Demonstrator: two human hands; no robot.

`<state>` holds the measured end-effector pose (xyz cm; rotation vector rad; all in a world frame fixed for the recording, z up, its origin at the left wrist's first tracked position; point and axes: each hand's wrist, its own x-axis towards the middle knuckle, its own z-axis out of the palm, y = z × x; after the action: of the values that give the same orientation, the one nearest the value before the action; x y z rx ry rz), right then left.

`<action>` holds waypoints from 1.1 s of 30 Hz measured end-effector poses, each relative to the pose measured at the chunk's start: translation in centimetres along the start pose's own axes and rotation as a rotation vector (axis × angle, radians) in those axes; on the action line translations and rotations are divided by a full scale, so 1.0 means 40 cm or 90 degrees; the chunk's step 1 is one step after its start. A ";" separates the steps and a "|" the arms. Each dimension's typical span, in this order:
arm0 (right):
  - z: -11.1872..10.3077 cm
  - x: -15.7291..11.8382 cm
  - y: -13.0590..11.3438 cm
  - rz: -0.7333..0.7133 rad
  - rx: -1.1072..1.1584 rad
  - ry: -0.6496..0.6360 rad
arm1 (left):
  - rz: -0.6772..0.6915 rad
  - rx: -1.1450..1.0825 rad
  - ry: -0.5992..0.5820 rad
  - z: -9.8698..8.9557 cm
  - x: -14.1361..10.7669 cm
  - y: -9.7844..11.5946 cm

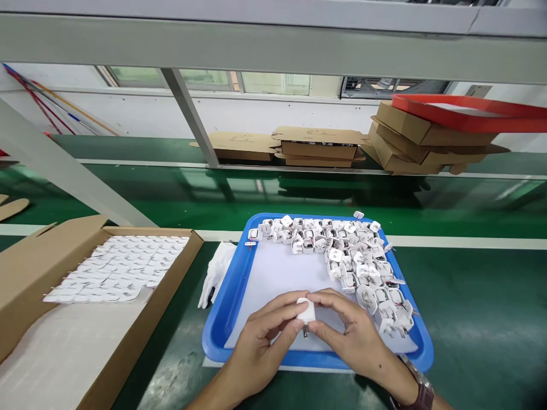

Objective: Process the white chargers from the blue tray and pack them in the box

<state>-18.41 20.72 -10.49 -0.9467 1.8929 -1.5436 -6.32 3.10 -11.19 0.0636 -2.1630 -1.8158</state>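
Observation:
A small white plug adapter (306, 311) with metal prongs pointing down is pinched between both my hands. My left hand (267, 336) grips its left side with thumb and fingers. From the right, my right hand (348, 327) closes thumb and fingertips on the other side. Beneath my hands lies a blue tray (228, 299) with a white sheet inside. Many white plug housings (363, 267), some with small parts and wires showing, crowd the tray's back and right side.
At left an open cardboard box (171, 285) holds rows of flat white pieces (123, 267). A white glove (217, 270) lies between box and tray. Cardboard boxes (318, 149) and a red tray (470, 111) stand on the far ledge. A grey metal frame (273, 45) crosses above.

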 end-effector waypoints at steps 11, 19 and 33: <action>-0.008 -0.001 0.005 0.050 0.073 -0.031 | 0.042 0.008 0.024 0.010 -0.001 -0.007; 0.002 0.002 0.010 0.045 0.069 0.001 | 0.002 -0.040 -0.037 -0.006 0.009 -0.002; 0.002 -0.010 0.010 0.009 0.016 -0.034 | 0.009 -0.035 0.037 0.015 -0.006 0.004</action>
<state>-18.18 21.02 -10.90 -0.9522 1.8345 -1.5157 -6.22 3.74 -11.15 0.0871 -2.0675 -1.8412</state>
